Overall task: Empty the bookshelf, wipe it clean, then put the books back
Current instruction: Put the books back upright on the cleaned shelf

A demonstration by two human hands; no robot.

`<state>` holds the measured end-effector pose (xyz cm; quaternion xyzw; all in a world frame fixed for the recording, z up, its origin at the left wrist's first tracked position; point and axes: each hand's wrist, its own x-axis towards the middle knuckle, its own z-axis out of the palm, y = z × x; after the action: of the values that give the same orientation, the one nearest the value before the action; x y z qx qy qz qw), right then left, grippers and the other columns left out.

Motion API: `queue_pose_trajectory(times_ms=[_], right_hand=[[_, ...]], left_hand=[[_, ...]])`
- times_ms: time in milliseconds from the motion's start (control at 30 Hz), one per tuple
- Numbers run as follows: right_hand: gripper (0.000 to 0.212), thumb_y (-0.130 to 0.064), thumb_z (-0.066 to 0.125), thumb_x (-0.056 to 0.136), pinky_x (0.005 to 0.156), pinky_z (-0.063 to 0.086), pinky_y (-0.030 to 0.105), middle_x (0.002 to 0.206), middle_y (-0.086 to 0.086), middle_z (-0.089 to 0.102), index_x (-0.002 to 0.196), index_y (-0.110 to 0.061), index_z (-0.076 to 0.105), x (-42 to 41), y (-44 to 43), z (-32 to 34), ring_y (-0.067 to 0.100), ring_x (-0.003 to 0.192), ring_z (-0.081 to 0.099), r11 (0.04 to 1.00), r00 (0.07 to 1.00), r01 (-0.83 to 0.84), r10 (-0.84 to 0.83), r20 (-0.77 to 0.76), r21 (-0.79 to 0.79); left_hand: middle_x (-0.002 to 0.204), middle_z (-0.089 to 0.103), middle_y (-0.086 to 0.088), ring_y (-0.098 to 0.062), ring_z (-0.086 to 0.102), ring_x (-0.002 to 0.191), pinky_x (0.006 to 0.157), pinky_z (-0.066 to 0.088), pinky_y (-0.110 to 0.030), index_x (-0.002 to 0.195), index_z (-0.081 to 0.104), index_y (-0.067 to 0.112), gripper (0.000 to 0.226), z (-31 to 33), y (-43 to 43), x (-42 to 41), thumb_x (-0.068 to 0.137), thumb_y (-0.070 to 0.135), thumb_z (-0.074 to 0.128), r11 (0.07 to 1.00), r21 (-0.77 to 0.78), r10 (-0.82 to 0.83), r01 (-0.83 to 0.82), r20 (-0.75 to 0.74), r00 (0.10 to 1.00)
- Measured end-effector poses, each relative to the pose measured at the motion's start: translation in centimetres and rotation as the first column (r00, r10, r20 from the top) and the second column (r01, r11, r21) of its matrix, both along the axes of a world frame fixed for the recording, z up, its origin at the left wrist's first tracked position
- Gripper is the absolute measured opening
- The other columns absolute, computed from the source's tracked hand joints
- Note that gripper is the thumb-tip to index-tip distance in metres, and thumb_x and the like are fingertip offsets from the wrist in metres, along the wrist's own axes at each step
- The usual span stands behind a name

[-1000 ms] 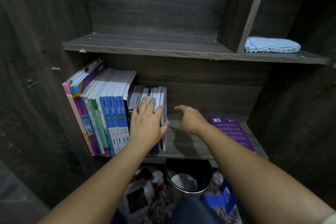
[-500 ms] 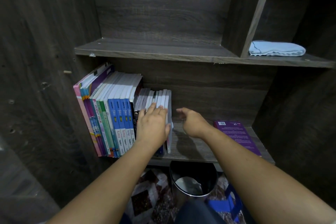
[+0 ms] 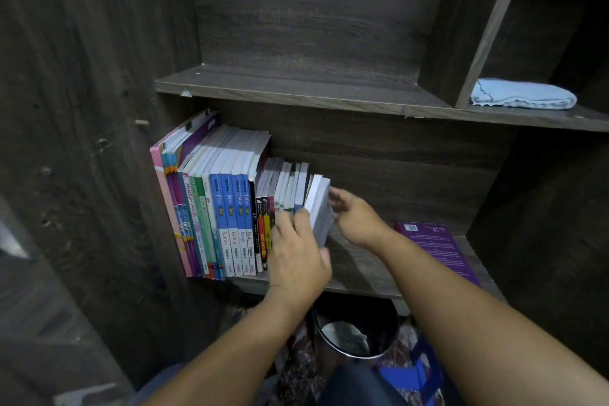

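Books (image 3: 227, 208) fill the left end of the lower shelf (image 3: 365, 273), spines out. At the right end of the row, the person's left grip (image 3: 296, 257) is closed on the end paperback (image 3: 321, 204). Its fingers curl over the neighbouring spines and its thumb sits against the paperback's outer side. The paperback tilts out of line with the row. The right grip (image 3: 357, 219) is open, with loosely straight fingers touching the paperback's right-hand cover. Farther right on the same shelf, a purple book (image 3: 438, 247) lies flat with its back cover up, well apart from the row. A folded light-blue cloth (image 3: 524, 97) lies on the upper shelf (image 3: 296, 86), in the right-hand compartment of the dark wood-grain bookshelf (image 3: 313, 26). A dark waste bin (image 3: 362, 313) holding crumpled paper stands on the floor below the lower shelf.
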<state>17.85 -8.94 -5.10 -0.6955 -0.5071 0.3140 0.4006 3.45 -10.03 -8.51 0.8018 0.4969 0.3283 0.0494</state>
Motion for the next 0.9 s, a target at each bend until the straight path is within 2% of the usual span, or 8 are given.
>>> queue_pose_trajectory(times_ms=[100, 200, 300, 400, 533, 600, 733, 900], right_hand=[[0.059, 0.009, 0.039, 0.095, 0.075, 0.049, 0.015, 0.124, -0.003, 0.052, 0.145, -0.021, 0.041, -0.3, 0.3, 0.4, 0.013, 0.116, 0.053, 1.000, 0.998, -0.004, 0.006, -0.067, 0.025], [0.049, 0.006, 0.039, 0.097, 0.068, 0.048, 0.015, 0.115, 0.001, 0.058, 0.143, -0.013, 0.044, -0.8, 0.8, 0.3, 0.009, 0.092, 0.059, 0.998, 0.989, 0.041, -0.035, -0.144, 0.039], [0.036, -0.002, 0.037, 0.100, 0.064, 0.052, 0.018, 0.108, 0.010, 0.066, 0.130, -0.007, 0.056, -1.5, 1.3, 0.3, 0.014, 0.082, 0.062, 0.992, 0.967, 0.117, -0.101, -0.236, 0.056], [0.029, -0.020, 0.040, 0.104, 0.058, 0.050, 0.014, 0.112, 0.004, 0.067, 0.120, -0.017, 0.063, -2.0, 1.9, 0.4, 0.009, 0.082, 0.062, 0.982, 0.972, 0.148, -0.122, -0.201, 0.115], [0.014, -0.036, 0.057, 0.095, 0.086, 0.054, 0.033, 0.105, -0.005, 0.070, 0.098, -0.034, 0.070, -4.1, 3.5, 0.5, 0.017, 0.095, 0.067, 0.981, 0.981, 0.125, -0.100, -0.164, 0.151], [0.020, -0.041, 0.066, 0.088, 0.090, 0.051, 0.029, 0.108, -0.007, 0.068, 0.105, -0.032, 0.071, -5.2, 4.4, 0.9, 0.013, 0.098, 0.065, 0.983, 0.986, 0.114, -0.094, -0.138, 0.144], [0.066, -0.040, 0.078, 0.078, 0.095, 0.045, 0.028, 0.134, -0.001, 0.053, 0.136, -0.023, 0.053, -6.6, 5.9, 1.6, 0.020, 0.120, 0.054, 0.995, 0.996, 0.090, -0.090, -0.008, -0.036], [0.075, -0.027, 0.072, 0.085, 0.096, 0.044, 0.028, 0.147, 0.010, 0.040, 0.148, -0.028, 0.032, -7.8, 6.6, 1.3, 0.028, 0.126, 0.049, 0.987, 0.975, 0.096, -0.067, 0.213, -0.127]], left_hand=[[0.119, 0.039, -0.012, -0.020, 0.056, 0.089, 0.068, 0.051, -0.028, 0.147, 0.000, 0.022, 0.082, 0.1, 1.2, 0.4, 0.091, 0.027, 0.060, 1.000, -0.021, 0.020, -0.023, -0.145, 0.989], [0.113, 0.050, -0.014, -0.017, 0.058, 0.072, 0.058, 0.051, -0.029, 0.146, -0.027, 0.029, 0.099, 0.4, 2.3, 0.3, 0.095, 0.018, 0.058, 0.999, -0.033, -0.021, 0.014, -0.235, 0.972], [0.119, 0.050, -0.011, -0.018, 0.054, 0.079, 0.063, 0.049, -0.032, 0.148, -0.020, 0.035, 0.095, 1.9, 2.6, -1.6, 0.095, 0.021, 0.057, 0.985, -0.149, -0.124, 0.089, -0.246, 0.961], [0.126, 0.053, -0.005, -0.021, 0.056, 0.102, 0.086, 0.051, -0.037, 0.151, -0.005, 0.043, 0.084, 4.6, 2.9, -4.7, 0.094, 0.032, 0.056, 0.945, -0.274, -0.257, 0.181, -0.272, 0.927], [0.137, 0.050, -0.003, -0.024, 0.051, 0.117, 0.095, 0.043, -0.034, 0.151, 0.001, 0.044, 0.080, 8.7, 2.7, -7.7, 0.094, 0.036, 0.056, 0.916, -0.364, -0.319, 0.166, -0.412, 0.853], [0.138, 0.049, -0.002, -0.023, 0.051, 0.118, 0.095, 0.043, -0.033, 0.151, 0.000, 0.044, 0.080, 10.1, 2.5, -8.6, 0.094, 0.036, 0.056, 0.915, -0.384, -0.312, 0.127, -0.473, 0.824], [0.139, 0.048, -0.003, -0.022, 0.052, 0.114, 0.084, 0.042, -0.028, 0.152, 0.002, 0.042, 0.077, 11.1, 2.0, -10.1, 0.096, 0.027, 0.052, 0.933, -0.358, -0.263, 0.045, -0.590, 0.763], [0.126, 0.052, -0.002, -0.020, 0.052, 0.102, 0.083, 0.046, -0.029, 0.152, -0.002, 0.042, 0.079, 10.8, 1.9, -11.1, 0.096, 0.024, 0.051, 0.931, -0.366, -0.239, 0.000, -0.608, 0.757]])
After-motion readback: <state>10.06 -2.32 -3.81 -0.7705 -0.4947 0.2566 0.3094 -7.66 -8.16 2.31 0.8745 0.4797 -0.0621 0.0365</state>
